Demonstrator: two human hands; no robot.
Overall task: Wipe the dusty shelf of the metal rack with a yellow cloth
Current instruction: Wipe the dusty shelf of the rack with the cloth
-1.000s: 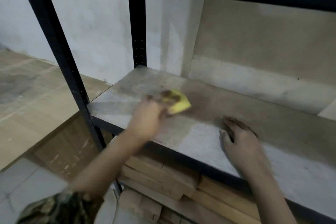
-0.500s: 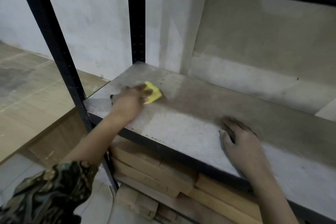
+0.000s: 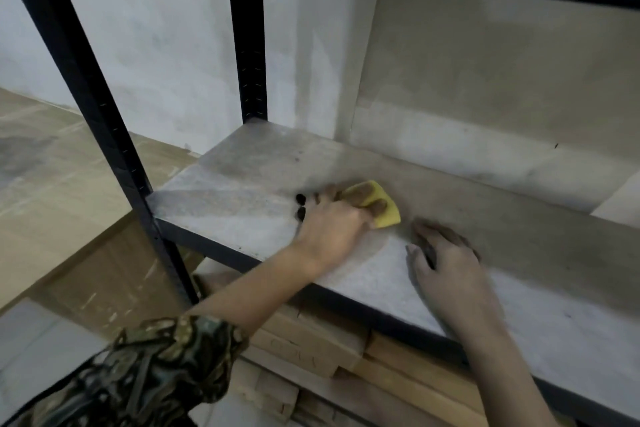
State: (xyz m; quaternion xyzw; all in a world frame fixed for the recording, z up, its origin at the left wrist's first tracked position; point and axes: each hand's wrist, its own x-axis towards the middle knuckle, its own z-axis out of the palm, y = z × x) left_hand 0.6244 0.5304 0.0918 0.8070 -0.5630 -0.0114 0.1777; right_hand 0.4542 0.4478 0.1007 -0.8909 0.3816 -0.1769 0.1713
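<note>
On shelf [image 3: 225,198], cloth [image 3: 386,215] moved right (left hand [image 3: 332,229] pressing)

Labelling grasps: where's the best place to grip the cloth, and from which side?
Judging by its pose, the free right corner of the cloth, from above and the right. It lies flat on the shelf, and the left hand covers its left part.
</note>
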